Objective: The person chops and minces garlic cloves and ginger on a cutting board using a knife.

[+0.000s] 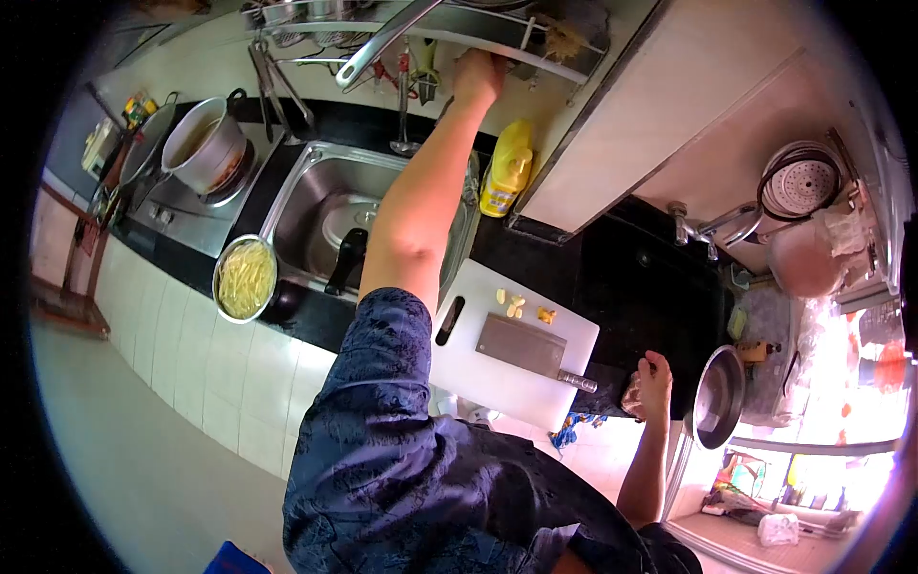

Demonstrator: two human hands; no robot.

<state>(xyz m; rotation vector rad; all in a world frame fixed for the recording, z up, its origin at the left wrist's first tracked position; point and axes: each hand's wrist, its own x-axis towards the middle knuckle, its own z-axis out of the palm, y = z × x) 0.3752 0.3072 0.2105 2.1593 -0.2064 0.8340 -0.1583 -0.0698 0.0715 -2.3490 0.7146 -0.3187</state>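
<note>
At the glossy black counter's (533,251) near edge, the right hand (656,387) is bending its fingers against a shiny pinkish-brown lump (631,395), pinching uncertain; this is probably yielding softly, slipping easily, best cupped underneath. Beyond, a flat grey steel cleaver (521,345) is lying on a smooth white cutting board (492,385). Farthest, the left hand (481,77) is reaching to the pale metal rack (550,65); I cannot tell its fingers' state.

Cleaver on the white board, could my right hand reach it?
Probably yes: the cleaver has its handle turned toward the right hand, close by, and nothing covers that handle.

The single head-worn view looks down over the nearby counter (532,256).
</note>
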